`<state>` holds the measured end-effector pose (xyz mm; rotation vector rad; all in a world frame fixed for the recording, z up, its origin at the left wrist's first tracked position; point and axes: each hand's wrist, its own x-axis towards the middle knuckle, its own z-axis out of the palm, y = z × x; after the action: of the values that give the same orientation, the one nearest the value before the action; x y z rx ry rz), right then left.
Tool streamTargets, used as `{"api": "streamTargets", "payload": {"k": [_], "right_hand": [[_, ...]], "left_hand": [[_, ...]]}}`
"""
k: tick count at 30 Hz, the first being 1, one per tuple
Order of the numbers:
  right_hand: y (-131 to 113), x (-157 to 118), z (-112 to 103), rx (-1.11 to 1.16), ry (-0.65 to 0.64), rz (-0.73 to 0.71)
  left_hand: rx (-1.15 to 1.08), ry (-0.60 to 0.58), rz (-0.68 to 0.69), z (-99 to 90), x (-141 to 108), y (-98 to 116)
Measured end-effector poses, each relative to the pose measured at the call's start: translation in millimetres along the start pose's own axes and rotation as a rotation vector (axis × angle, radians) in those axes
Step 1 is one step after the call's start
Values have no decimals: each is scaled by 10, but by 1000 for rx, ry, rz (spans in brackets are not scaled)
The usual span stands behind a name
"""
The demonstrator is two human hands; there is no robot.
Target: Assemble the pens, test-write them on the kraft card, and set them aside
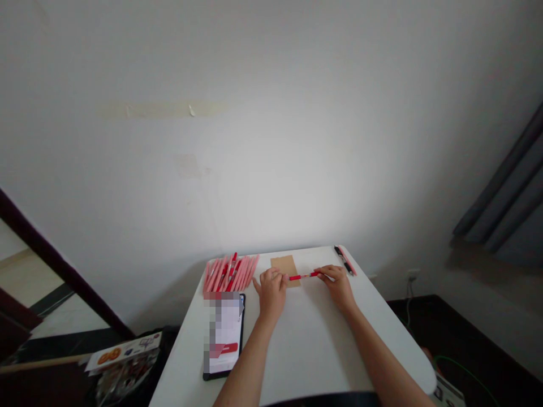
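A slim red pen [303, 276] with a pale middle lies level between my two hands, just above or on a brown paper square [285, 264]. My right hand [338, 284] pinches its right end between thumb and fingers. At the other end, the fingertips of my left hand [271, 291] are closed around the pen, with the little finger stuck out to the left. To the left of that hand lies a row of pink and red pens [231, 272], packed side by side. A black pen and a pink one [348, 261] lie beyond my right hand.
A phone [227, 345] with a lit screen, partly blurred, lies on the white table [314, 339] beside my left forearm. The table stands against a pale wall [297, 141]. A box [127, 350] sits atop a bin at the lower left. A dark curtain [504, 209] hangs at the right.
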<state>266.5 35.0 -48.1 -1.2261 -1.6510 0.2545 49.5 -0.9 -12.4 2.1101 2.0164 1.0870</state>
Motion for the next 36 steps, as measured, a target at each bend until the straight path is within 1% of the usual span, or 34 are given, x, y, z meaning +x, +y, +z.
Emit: {"api": "streamTargets", "payload": {"k": [5, 9, 23, 30, 36], "right_hand": [[18, -1, 10, -6, 15, 9], [34, -1, 17, -13, 15, 16], [-13, -5, 3, -12, -4, 20], [-72, -6, -12, -9, 20, 36], [-63, 3, -21, -4, 7, 31]], "left_hand": [[-52, 17, 1, 5, -5, -2], [-63, -4, 6, 13, -8, -1], [32, 40, 14, 19, -11, -14], [48, 40, 0, 12, -12, -5], [77, 68, 5, 36, -6, -36]]}}
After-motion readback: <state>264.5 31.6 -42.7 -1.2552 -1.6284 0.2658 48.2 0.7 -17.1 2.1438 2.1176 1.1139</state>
